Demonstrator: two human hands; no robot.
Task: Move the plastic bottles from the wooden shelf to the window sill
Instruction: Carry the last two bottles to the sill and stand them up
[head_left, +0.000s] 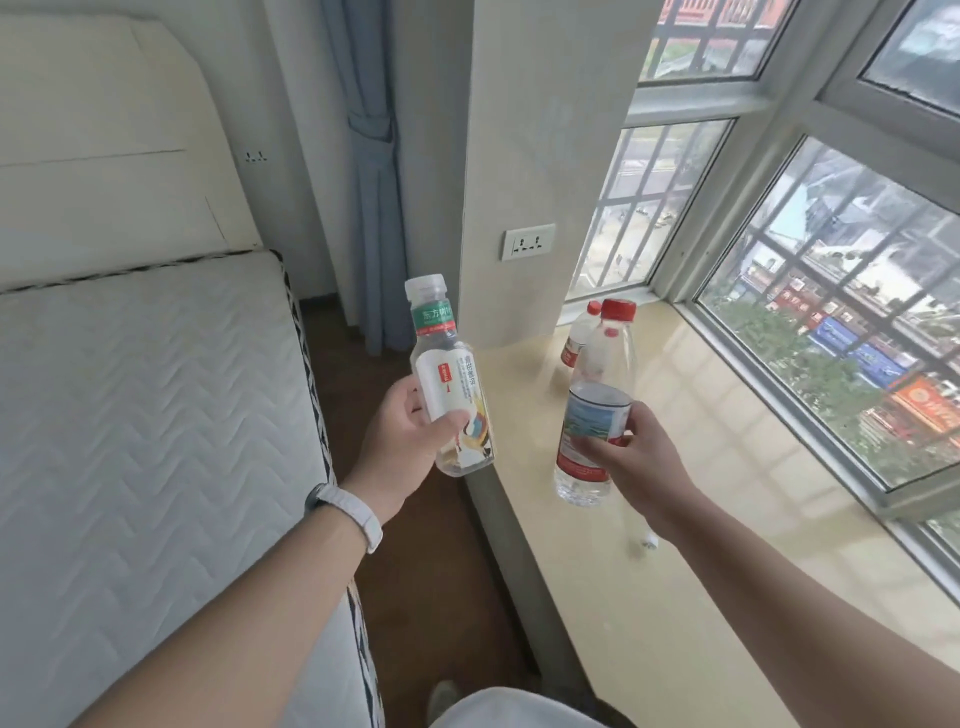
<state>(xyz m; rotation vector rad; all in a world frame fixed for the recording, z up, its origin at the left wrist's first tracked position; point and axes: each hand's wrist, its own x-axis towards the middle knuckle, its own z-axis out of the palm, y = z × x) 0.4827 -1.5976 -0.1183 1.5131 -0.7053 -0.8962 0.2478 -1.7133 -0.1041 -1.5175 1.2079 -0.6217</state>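
While both arms are stretched forward in the head view, a bottle is held in each hand. The left hand (410, 431) is wrapped around a tea bottle (452, 384) with a white cap and a green neck band; the bottle is tilted slightly toward 11 o'clock and is held over the floor strip (415, 571) between the bed (145, 415) and the sill (675, 519), just left of the sill's edge. A white wristband (348, 512) is worn on that wrist. The right hand (631, 457) is closed around the lower half of a clear water bottle (597, 400) with a red cap, which is held nearly upright above the sill; whether its base touches the surface cannot be told. At 12 o'clock from it, a second red-capped bottle (576, 338) is seen standing on the sill near the wall corner, partly hidden behind the held one. A small white object (648, 543) lies on the sill at 6 o'clock from the right hand. A wall socket (528, 241) is set at 12 o'clock, and the window (841, 312) runs along 3 o'clock.
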